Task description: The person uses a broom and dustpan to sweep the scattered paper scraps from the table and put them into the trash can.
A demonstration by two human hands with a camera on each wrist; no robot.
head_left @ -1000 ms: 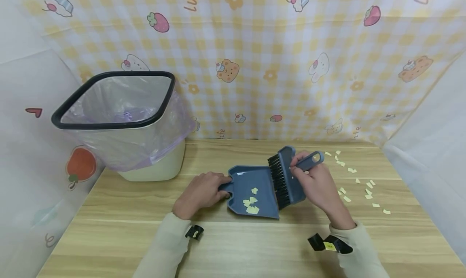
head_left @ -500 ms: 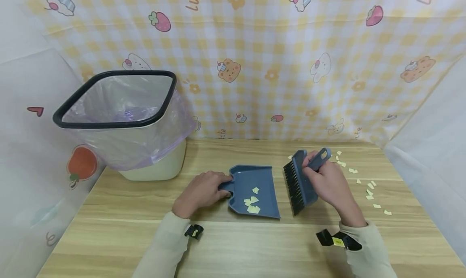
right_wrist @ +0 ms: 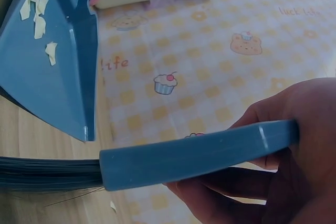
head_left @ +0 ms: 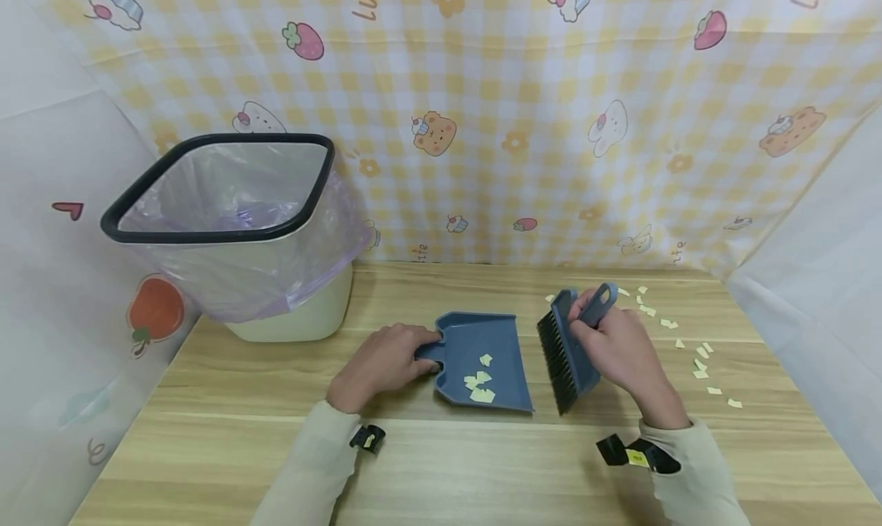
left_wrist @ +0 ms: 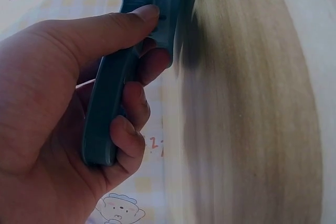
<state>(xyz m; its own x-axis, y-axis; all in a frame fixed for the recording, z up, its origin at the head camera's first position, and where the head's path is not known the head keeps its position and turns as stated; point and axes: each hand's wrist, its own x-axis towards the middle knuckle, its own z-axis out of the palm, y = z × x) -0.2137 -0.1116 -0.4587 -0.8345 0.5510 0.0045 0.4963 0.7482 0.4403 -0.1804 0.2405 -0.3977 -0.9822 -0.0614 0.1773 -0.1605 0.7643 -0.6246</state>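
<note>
A blue dustpan point(head_left: 492, 342) lies on the table with several pale yellow paper scraps point(head_left: 482, 396) in it. My left hand point(head_left: 386, 361) grips its handle; in the left wrist view the fingers curl round that handle point(left_wrist: 102, 108). To the right of the pan, my right hand point(head_left: 616, 350) holds a blue hand brush point(head_left: 575, 350) by its handle end. Its dark bristles point(head_left: 556, 361) face the pan's open lip, with a small gap between. In the right wrist view the brush point(right_wrist: 194, 156) crosses the frame, and the dustpan point(right_wrist: 52, 87) shows at upper left.
More paper scraps point(head_left: 701, 365) are scattered over the wooden table point(head_left: 468, 472) right of the right hand. A bin point(head_left: 296, 319) with a black rim and a clear purplish bag stands at the back left. A checked cloth point(head_left: 482, 66) hangs behind.
The brush was over the pan's lip a second ago; my right hand has drawn it right, off the pan. The dustpan and left hand have stayed nearly still.
</note>
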